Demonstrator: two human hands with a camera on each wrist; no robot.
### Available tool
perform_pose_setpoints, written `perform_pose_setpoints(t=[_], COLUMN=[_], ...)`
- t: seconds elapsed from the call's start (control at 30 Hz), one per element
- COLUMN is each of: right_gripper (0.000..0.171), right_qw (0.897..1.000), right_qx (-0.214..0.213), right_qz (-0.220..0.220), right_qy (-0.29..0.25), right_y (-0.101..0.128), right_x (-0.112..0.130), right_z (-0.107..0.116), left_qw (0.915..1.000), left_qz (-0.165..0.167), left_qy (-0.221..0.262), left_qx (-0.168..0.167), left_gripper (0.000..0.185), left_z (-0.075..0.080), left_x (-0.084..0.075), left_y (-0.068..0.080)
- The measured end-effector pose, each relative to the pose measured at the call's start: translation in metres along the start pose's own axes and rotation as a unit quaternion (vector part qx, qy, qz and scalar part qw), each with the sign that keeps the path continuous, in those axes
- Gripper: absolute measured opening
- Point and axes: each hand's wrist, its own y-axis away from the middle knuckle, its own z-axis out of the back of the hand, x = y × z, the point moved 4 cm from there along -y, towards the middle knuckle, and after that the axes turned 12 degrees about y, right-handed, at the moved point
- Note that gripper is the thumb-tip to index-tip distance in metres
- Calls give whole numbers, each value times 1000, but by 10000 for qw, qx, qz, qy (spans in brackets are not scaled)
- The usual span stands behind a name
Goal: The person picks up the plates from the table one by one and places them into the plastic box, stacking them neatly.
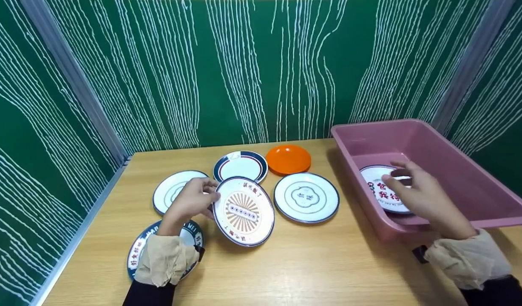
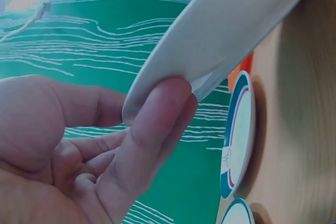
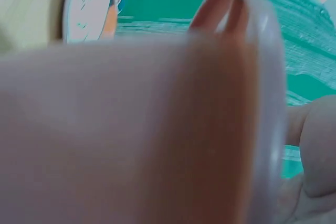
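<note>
My left hand (image 1: 206, 198) pinches the left rim of a round plate with an orange sunburst print (image 1: 244, 211) and holds it tilted just above the wooden table (image 1: 312, 263). The left wrist view shows the fingers (image 2: 155, 124) under that plate's white underside (image 2: 220, 30). My right hand (image 1: 393, 173) hovers inside the pink tub (image 1: 465, 174), fingers relaxed and holding nothing. It is just above a white plate with red characters (image 1: 380, 190) lying on the tub floor. The right wrist view is mostly filled by the blurred tub wall (image 3: 131, 129).
Around the held plate lie a blue-rimmed white plate (image 1: 171, 189), a plate with a blue and red rim (image 1: 240, 166), an orange dish (image 1: 288, 159) and a dark-rimmed white plate (image 1: 306, 197). Another blue-rimmed plate (image 1: 137, 253) lies under my left forearm. Green patterned walls enclose the table.
</note>
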Motion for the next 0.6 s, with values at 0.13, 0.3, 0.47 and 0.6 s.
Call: perform_pose_setpoints(t=[0.13, 0.3, 0.47, 0.6], right_gripper=[67, 51, 42, 40], right_qw=[9989, 9958, 9871, 9823], right_qx=[-264, -552, -1003, -1179], right_qz=[378, 728, 1237, 1457], right_qy=[38, 55, 145, 40], right_y=[0, 0, 1, 4], right_x=[18, 36, 56, 69], right_z=[-7, -16, -22, -29], left_qw=[9999, 9994, 9955, 9897], left_qz=[-99, -303, -432, -527], left_qy=[42, 186, 830, 1325], left_qx=[17, -12, 117, 152], left_gripper=[36, 36, 36, 34], left_z=[2, 2, -6, -18], left_x=[-5, -15, -25, -32], left_y=[4, 10, 17, 22])
